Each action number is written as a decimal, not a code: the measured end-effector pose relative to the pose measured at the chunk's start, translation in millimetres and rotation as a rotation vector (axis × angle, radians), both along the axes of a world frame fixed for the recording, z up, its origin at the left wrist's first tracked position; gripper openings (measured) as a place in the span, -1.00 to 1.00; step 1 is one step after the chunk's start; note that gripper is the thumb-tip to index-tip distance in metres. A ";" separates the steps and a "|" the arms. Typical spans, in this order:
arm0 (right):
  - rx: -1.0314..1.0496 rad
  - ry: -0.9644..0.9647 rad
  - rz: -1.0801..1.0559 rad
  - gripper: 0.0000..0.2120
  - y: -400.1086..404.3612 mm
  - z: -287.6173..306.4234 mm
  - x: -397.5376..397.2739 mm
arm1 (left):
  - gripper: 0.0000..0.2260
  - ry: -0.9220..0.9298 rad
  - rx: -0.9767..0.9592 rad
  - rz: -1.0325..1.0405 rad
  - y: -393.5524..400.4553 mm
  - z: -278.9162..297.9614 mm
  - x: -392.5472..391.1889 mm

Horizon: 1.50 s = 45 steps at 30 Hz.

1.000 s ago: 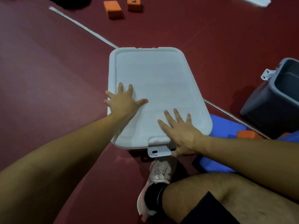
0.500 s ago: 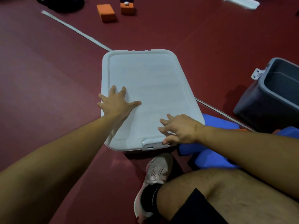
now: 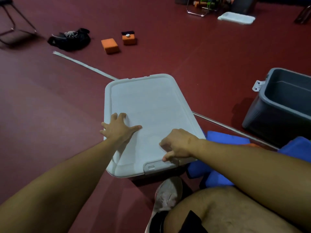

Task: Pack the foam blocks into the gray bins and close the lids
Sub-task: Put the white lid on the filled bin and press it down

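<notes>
Clearly, the right hand [image 3: 178,145] is half curled at the near edge of the white lid [image 3: 148,118], with its thumb pressing on the gray latch [image 3: 160,166], while the left hand [image 3: 120,129] lies flat with spread fingers on the lid's left side, holding nothing. The lid covers a bin whose dark body shows only a little under the lid's near edge. I judge that the latch may not catch: if the lid is not seated all around, or if the thumb slips off the smooth latch, the near end could spring up again. Pressing on the left side alone could also tip the lid's far end. What is inside under the lid is hidden, so I cannot tell if any foam pushes against it, and a latch at the lid's far end cannot be made out. To the right of the lid, blue foam blocks [image 3: 227,140] lie on the floor [image 3: 50,115], partly covered by the right arm. Further right, the open gray bin [image 3: 277,105] is cut by the frame. Beyond the lid, two orange blocks [image 3: 110,45] remain unpacked, and another white lid [image 3: 236,17] lies far away.
</notes>
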State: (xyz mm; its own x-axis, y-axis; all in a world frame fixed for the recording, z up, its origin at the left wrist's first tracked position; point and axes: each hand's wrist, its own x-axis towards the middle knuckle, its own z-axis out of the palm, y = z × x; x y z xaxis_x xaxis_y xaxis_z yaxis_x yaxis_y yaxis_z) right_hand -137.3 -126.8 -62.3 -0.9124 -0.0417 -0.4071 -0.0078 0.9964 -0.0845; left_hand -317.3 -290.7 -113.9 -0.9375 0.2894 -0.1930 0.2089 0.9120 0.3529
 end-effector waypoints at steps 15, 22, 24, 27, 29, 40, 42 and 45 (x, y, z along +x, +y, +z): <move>-0.278 0.503 -0.367 -0.28 69.8 14.9 -87.0 | -0.25 0.119 0.237 -0.081 130.9 35.4 -92.0; -0.347 0.625 -0.401 -0.13 119.2 -44.1 -127.1 | -0.25 0.229 0.217 -0.203 198.7 20.4 -160.4; -0.341 0.606 -0.406 -0.11 121.4 -55.2 -137.6 | -0.20 0.210 0.160 -0.214 207.4 15.2 -175.1; -0.377 0.640 -0.408 -0.11 123.5 -61.8 -151.2 | -0.03 0.150 0.063 -0.193 214.4 6.2 -199.2; -0.399 0.659 -0.389 -0.13 125.9 -63.5 -156.1 | 0.05 0.098 0.024 -0.194 218.1 3.9 -214.0; -0.335 0.674 -0.345 -0.17 129.9 -73.9 -160.9 | 0.05 -0.170 -0.261 -0.316 242.4 -2.3 -264.3; -0.339 0.689 -0.355 -0.16 130.7 -73.7 -160.9 | -0.10 -0.144 -0.237 -0.337 243.0 1.4 -261.1; -0.339 0.696 -0.362 -0.15 130.0 -72.8 -160.8 | -0.24 0.020 -0.097 -0.383 237.2 3.4 -252.7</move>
